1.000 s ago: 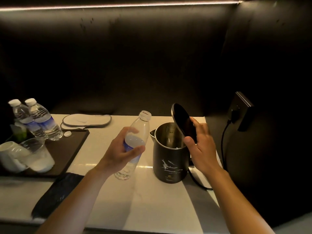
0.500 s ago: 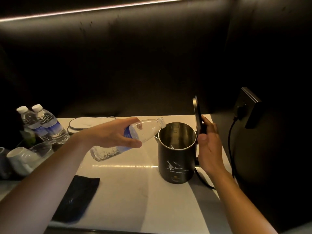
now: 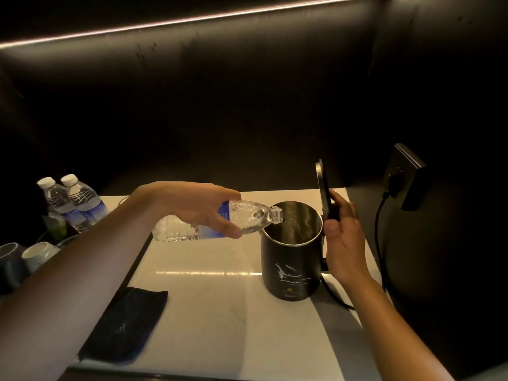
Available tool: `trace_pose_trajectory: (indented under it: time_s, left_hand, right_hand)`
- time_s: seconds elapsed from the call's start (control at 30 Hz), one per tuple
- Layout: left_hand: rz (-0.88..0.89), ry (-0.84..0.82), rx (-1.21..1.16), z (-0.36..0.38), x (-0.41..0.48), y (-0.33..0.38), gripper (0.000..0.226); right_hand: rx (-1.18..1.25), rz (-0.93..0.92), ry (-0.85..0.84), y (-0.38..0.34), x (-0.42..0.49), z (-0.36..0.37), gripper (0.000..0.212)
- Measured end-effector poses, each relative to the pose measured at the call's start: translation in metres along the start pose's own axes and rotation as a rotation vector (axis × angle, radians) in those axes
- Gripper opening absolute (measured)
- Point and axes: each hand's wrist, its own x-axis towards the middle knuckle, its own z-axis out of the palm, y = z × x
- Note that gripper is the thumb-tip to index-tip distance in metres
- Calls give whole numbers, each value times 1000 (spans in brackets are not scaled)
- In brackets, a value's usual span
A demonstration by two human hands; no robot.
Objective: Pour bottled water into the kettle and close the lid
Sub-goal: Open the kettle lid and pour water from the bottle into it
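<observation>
Head view, landmark: I take the kettle (image 3: 292, 251) as my reference; it stands upright on the pale counter (image 3: 220, 312), dark body, open mouth showing a shiny metal inside.

Head view, bottle: the open bottle (image 3: 220, 224) lies nearly level just left of the kettle, its neck over the kettle's left rim, cap off. I cannot make out a stream of water in the dim light.

Head view, left hand: my left hand (image 3: 198, 204) is wrapped over the bottle's middle from above, fingers curled close together round the label, thumb underneath.

Head view, right hand: my right hand (image 3: 343, 243) is just right of the kettle, fingers pressed flat behind the lid (image 3: 323, 193), thumb at the front, keeping the lid upright on its hinge side.

Head view, rest: two capped bottles (image 3: 71, 204) and some cups (image 3: 33, 254) sit well left of the kettle; a dark cloth (image 3: 126, 325) lies to its front left; a cord (image 3: 380, 243) runs from behind the kettle up to a wall socket (image 3: 406, 174) on its right.

Handling, my judgement: the bottle looks thin and soft (squeeze it and water would surge), and it lightens as it empties, so the ribbed middle is the place to hold, gently. The lid looks stiff; I would push it down from its outer edge.
</observation>
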Motion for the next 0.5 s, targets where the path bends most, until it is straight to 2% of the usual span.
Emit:
trace_pose_trajectory:
  time_s: [0.5]
  left_hand:
    - [-70,-32,124,-23,0,24,104]
  right_hand:
    - [35,-12,-33,-3,-3,-3,56]
